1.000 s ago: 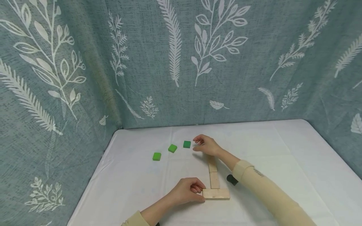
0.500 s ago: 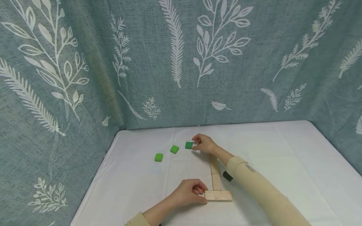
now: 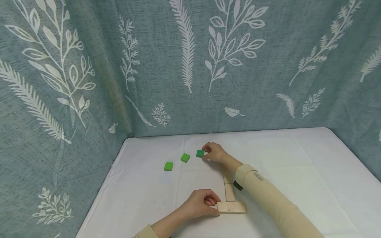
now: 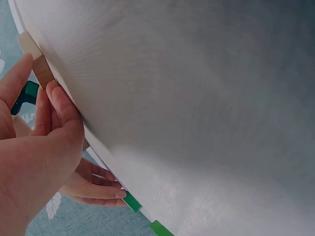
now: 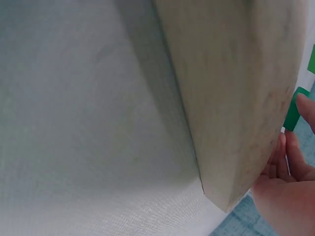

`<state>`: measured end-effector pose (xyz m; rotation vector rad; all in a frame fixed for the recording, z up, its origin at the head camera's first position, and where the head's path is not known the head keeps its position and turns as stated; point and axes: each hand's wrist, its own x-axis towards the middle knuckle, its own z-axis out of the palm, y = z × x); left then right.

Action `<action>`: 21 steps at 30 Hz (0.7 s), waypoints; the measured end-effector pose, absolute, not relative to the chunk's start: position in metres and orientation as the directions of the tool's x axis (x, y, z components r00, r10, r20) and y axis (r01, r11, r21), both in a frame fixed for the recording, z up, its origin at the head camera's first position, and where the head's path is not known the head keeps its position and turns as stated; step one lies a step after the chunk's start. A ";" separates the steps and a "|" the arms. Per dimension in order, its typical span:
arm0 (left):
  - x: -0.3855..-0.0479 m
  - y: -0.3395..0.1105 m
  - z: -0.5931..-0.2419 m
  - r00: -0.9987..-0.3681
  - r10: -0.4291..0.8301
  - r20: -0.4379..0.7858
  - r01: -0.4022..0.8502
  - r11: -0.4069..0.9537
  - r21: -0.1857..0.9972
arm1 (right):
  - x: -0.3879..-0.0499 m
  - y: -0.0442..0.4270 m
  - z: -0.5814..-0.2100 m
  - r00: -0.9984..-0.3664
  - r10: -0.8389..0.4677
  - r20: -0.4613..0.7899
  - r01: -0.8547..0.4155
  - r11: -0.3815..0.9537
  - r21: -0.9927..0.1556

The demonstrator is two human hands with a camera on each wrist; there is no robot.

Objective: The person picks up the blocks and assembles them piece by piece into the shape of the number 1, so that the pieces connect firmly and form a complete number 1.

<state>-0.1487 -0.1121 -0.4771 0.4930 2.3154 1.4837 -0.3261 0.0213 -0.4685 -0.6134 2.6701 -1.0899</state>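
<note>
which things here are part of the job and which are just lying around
Part of the job:
front wooden block, pinched by the left hand
dark green block, pinched by the right hand
probably the wooden blocks behind

Just lying around:
lighter green blocks, untouched, though possibly needed
patterned curtain, background only

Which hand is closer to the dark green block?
The right. The right hand has its fingers on the dark green block; the left hand is well away from it, closer to the person, at the front wooden block.
</note>
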 end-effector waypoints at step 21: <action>-0.150 -0.111 -0.476 -0.882 0.458 -0.107 0.101 0.407 0.908 | -0.325 0.024 -0.472 -0.900 -0.436 0.010 -0.314 0.633 -0.708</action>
